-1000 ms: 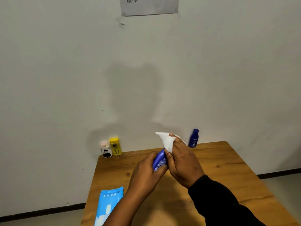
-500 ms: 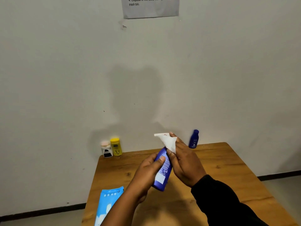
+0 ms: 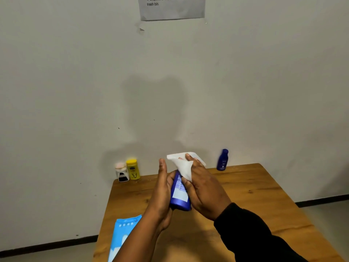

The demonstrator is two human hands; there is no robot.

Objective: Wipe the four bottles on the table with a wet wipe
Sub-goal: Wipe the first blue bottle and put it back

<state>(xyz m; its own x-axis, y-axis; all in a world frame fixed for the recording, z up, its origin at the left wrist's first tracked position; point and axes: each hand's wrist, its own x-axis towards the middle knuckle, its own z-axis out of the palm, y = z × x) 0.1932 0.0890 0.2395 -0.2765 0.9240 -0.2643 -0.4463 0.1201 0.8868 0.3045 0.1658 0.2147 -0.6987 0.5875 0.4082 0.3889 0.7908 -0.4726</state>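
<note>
Blue bottle [image 3: 180, 193] sits gripped in left hand [image 3: 162, 193], right hand [image 3: 204, 188] clamping wet wipe [image 3: 184, 165] against it.

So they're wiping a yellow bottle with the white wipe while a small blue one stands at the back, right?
No: the head view shows the held bottle under the wipe is blue; the yellow bottle stands at the back left of the table.

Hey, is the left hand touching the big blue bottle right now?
Touching. The head view shows the left hand lying flush against the left side of the big blue bottle, with no gap between them.
</note>
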